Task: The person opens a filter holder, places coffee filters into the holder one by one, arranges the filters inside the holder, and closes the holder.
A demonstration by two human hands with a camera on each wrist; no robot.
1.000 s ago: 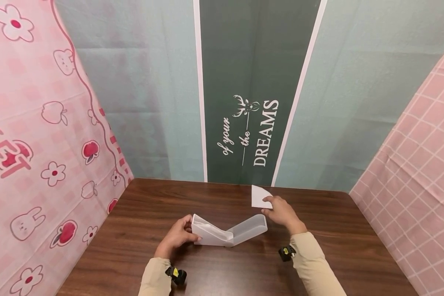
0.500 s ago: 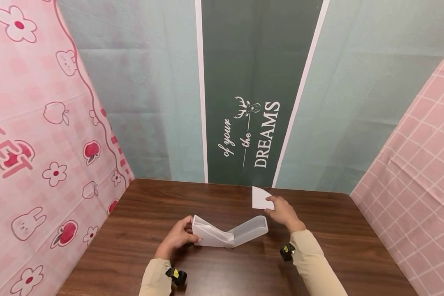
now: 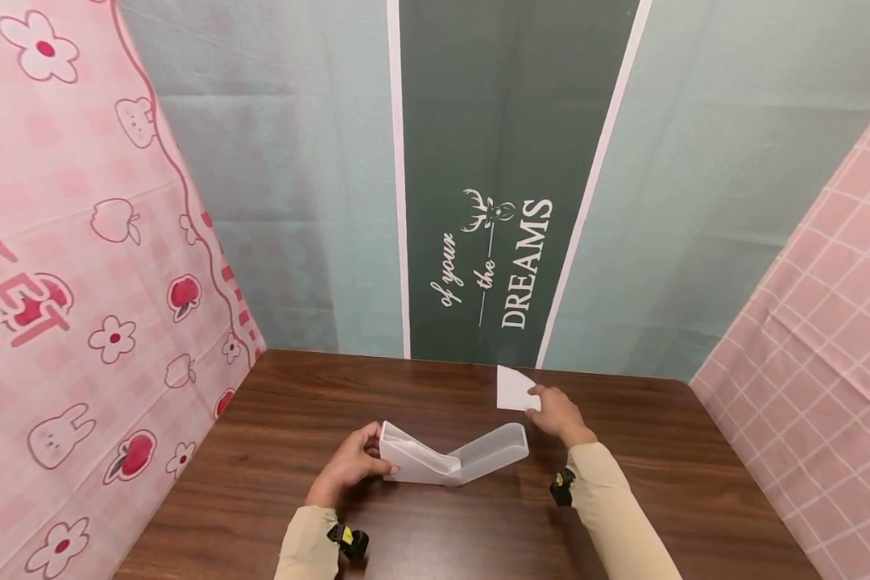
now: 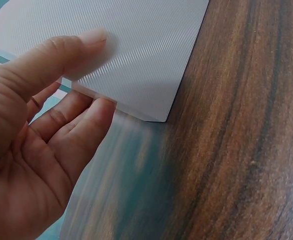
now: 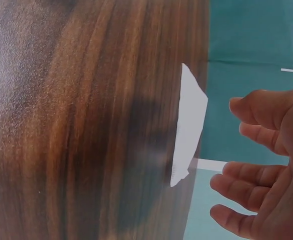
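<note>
My left hand (image 3: 351,462) pinches the outer end of an open white case (image 3: 415,470), whose translucent half (image 3: 489,457) angles off to the right. The left wrist view shows the thumb of that hand (image 4: 41,115) on the ribbed face of the case (image 4: 146,60), with fingertips at its edge. A small white piece (image 3: 513,391) with a slanted side lies near the table's far edge. Beside its right side is my right hand (image 3: 560,417). In the right wrist view the hand (image 5: 269,172) has spread fingers, apart from the white piece (image 5: 190,125).
A brown wood-grain table (image 3: 319,395) carries everything. Behind it hangs a green and blue-grey cloth (image 3: 507,121) with lettering. Patterned pink cloths stand at the left (image 3: 145,282) and right (image 3: 826,290). A small black device is on each wrist.
The right hand's fingers have drawn back slightly to the right and overlap the white piece less. The left hand and case keep their place; the whole view has shifted a little.
</note>
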